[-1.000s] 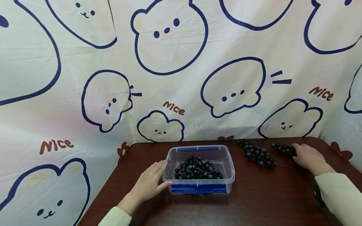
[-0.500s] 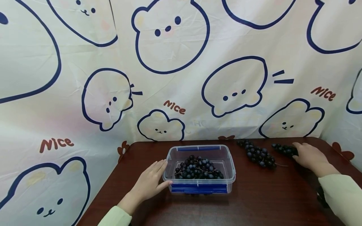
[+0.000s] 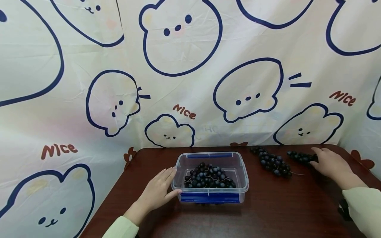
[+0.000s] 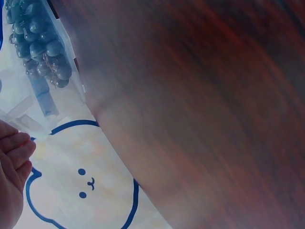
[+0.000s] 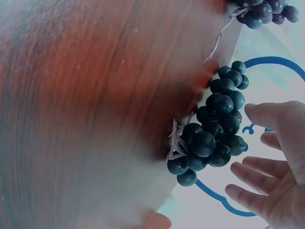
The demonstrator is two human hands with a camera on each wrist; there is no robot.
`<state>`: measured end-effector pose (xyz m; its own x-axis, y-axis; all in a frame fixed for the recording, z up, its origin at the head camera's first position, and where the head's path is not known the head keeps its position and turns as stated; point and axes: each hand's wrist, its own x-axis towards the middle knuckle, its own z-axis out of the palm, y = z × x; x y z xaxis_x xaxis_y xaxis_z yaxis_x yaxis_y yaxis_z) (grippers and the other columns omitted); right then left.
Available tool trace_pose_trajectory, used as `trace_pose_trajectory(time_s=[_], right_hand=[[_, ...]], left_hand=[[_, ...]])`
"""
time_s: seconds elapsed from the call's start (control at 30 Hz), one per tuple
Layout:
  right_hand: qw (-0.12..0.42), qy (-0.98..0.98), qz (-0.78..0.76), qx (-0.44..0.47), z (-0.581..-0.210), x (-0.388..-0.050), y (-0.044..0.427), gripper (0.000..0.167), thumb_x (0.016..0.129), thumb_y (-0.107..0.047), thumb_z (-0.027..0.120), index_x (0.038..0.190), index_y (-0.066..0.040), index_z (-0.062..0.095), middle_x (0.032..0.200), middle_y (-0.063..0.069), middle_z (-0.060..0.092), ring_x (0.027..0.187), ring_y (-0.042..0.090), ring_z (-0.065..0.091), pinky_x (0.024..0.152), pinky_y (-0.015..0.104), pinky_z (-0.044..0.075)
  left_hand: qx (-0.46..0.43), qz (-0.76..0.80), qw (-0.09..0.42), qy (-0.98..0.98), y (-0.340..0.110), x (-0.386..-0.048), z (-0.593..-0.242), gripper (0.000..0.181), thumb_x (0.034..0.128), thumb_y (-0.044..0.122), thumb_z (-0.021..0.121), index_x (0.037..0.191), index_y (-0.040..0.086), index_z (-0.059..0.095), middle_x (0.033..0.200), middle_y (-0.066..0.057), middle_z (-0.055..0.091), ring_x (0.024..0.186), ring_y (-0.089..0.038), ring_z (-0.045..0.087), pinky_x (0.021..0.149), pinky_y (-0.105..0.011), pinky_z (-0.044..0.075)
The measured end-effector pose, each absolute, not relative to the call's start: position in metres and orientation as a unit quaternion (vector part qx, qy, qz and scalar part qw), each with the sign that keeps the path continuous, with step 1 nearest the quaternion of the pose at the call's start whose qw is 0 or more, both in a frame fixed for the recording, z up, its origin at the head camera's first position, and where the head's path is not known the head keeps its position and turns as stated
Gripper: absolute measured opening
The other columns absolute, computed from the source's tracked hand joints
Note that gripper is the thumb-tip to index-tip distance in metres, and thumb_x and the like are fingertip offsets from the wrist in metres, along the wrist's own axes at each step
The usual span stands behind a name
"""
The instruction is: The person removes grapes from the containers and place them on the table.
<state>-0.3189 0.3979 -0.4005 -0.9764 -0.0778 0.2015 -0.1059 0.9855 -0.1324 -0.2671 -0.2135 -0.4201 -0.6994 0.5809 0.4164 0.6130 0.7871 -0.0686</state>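
Note:
In the head view a clear plastic container (image 3: 190, 190) with blue latches stands on the table, with dark grapes (image 3: 208, 177) inside. My left hand (image 3: 157, 191) rests against its left side, fingers straight and thumb at the front rim. At the far right my right hand (image 3: 331, 165) is beside a bunch of dark grapes (image 3: 300, 157) lying on the table. The right wrist view shows that bunch (image 5: 214, 124) next to the right hand (image 5: 276, 171), whose fingers are spread and apart from it. Another larger bunch (image 3: 272, 162), with a bare stem, lies between the container and the right hand.
The dark brown table (image 3: 268, 211) ends at a white cloth (image 3: 205, 99) printed with blue cartoon outlines, hanging behind and at both sides. A black object (image 3: 344, 210) is partly hidden by the right sleeve.
My right hand has shifted slightly right, off the end of the smaller grape bunch, which stays on the table. The left hand keeps its place at the container.

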Motion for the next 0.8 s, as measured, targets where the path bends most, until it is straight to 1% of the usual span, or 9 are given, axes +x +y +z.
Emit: trace_pose_trajectory(time_s=[0.2, 0.4, 0.53, 0.67, 0.8], right_hand=[[0.111, -0.989, 0.080, 0.049, -0.398, -0.314, 0.398, 0.061, 0.085, -0.014, 0.071, 0.128, 0.020, 0.043, 0.119, 0.048, 0.043, 0.102, 0.060, 0.047, 0.082, 0.069, 0.041], [0.126, -0.986, 0.091, 0.053, -0.396, -0.311, 0.396, 0.060, 0.085, -0.015, 0.070, 0.127, 0.019, 0.044, 0.119, 0.048, 0.042, 0.102, 0.061, 0.047, 0.081, 0.069, 0.040], [0.149, -0.982, 0.095, 0.060, -0.394, -0.309, 0.390, 0.060, 0.085, -0.015, 0.070, 0.128, 0.019, 0.044, 0.120, 0.048, 0.043, 0.103, 0.061, 0.046, 0.082, 0.070, 0.040], [0.182, -0.975, 0.099, 0.075, -0.390, -0.306, 0.381, 0.061, 0.085, -0.014, 0.070, 0.131, 0.016, 0.043, 0.120, 0.047, 0.044, 0.103, 0.060, 0.048, 0.080, 0.070, 0.041], [0.212, -0.968, 0.107, 0.085, -0.385, -0.302, 0.370, 0.059, 0.085, -0.013, 0.071, 0.130, 0.013, 0.044, 0.120, 0.045, 0.046, 0.101, 0.059, 0.049, 0.078, 0.069, 0.041]], left_hand=[[-0.324, -0.036, 0.214, -0.921, -0.214, -0.266, -0.419, 0.076, 0.0927, 0.057, 0.054, 0.137, -0.005, 0.052, 0.142, -0.018, 0.049, 0.132, -0.028, 0.045, 0.111, -0.042, 0.031], [-0.328, -0.039, 0.215, -0.919, -0.213, -0.266, -0.419, 0.076, 0.0931, 0.057, 0.053, 0.137, -0.005, 0.052, 0.142, -0.018, 0.049, 0.132, -0.028, 0.045, 0.110, -0.043, 0.033], [-0.327, -0.041, 0.215, -0.919, -0.212, -0.266, -0.420, 0.076, 0.0928, 0.058, 0.054, 0.137, -0.005, 0.051, 0.142, -0.018, 0.049, 0.132, -0.028, 0.045, 0.110, -0.043, 0.032], [-0.323, -0.041, 0.214, -0.921, -0.212, -0.266, -0.420, 0.077, 0.0928, 0.058, 0.053, 0.137, -0.005, 0.051, 0.142, -0.018, 0.049, 0.132, -0.028, 0.045, 0.111, -0.042, 0.031], [-0.324, -0.042, 0.215, -0.920, -0.212, -0.267, -0.420, 0.077, 0.0930, 0.058, 0.053, 0.137, -0.005, 0.052, 0.141, -0.019, 0.049, 0.132, -0.028, 0.045, 0.111, -0.043, 0.032]])
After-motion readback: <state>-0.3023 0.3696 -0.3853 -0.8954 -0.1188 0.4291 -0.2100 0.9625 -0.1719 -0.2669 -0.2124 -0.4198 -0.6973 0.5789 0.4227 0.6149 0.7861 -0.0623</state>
